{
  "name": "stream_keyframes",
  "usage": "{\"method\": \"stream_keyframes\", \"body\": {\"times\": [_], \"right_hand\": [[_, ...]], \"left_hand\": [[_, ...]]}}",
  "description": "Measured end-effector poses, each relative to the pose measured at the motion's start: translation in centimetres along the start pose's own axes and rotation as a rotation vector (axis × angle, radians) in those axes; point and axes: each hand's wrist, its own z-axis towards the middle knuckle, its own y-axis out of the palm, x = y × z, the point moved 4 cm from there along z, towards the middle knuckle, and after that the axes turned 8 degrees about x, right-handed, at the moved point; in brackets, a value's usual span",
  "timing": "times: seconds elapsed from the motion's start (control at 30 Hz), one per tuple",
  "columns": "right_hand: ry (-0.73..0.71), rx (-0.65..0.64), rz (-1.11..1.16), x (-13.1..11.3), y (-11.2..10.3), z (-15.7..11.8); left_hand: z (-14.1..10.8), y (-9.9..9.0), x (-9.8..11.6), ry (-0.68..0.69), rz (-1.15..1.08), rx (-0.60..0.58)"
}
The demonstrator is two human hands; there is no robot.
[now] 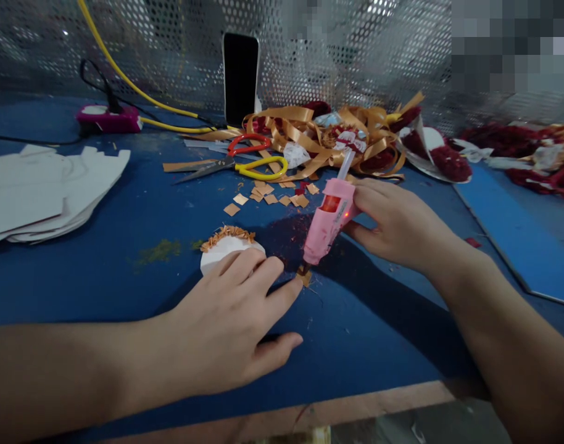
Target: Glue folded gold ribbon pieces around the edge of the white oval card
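My right hand [388, 216] is closed round a pink glue gun [326, 222], its nozzle pointing down at a small gold ribbon square [305, 277] on the blue table. A clear glue stick [345, 163] juts from the gun's back end. With its fingers spread, my left hand [245, 308] lies palm down, the index fingertip at the edge of that square. Partly under its other fingers is a white paper disc [217, 251], edged along the far side with folded gold ribbon bits [229, 233]. More gold squares [263, 192] lie scattered beyond.
Scissors [231, 163] with red and yellow handles lie near a heap of gold ribbon [295, 117]. A phone [240, 80] stands against the perforated metal screen. White paper sheets [41, 197] are stacked left, near a purple power socket [108, 118]; a blue board [518, 228] lies right.
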Motion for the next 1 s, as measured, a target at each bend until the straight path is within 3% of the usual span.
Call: {"method": "stream_keyframes", "body": {"times": [0.23, 0.4, 0.53, 0.67, 0.83, 1.0], "right_hand": [[-0.168, 0.244, -0.066, -1.3, -1.4, -0.1], [-0.211, 0.361, -0.247, -1.7, -2.6, -0.9], [0.023, 0.316, -0.275, -0.3, -1.5, -0.3], [0.310, 0.145, -0.208, 1.3, 1.2, -0.1], [0.353, 0.069, -0.139, 1.7, 2.4, -0.3], [0.315, 0.211, -0.148, 0.1, 0.2, 0.3]], "left_hand": [[-0.1, 0.1, 0.0, -0.013, -0.003, -0.005], [-0.1, 0.1, 0.0, -0.016, -0.009, 0.013], [-0.1, 0.0, 0.0, -0.013, 0.001, -0.001], [-0.2, -0.2, 0.2, 0.022, 0.010, 0.018], [-0.1, -0.2, 0.1, 0.022, -0.005, 0.013], [-0.1, -0.2, 0.1, 0.018, 0.004, 0.005]]}}
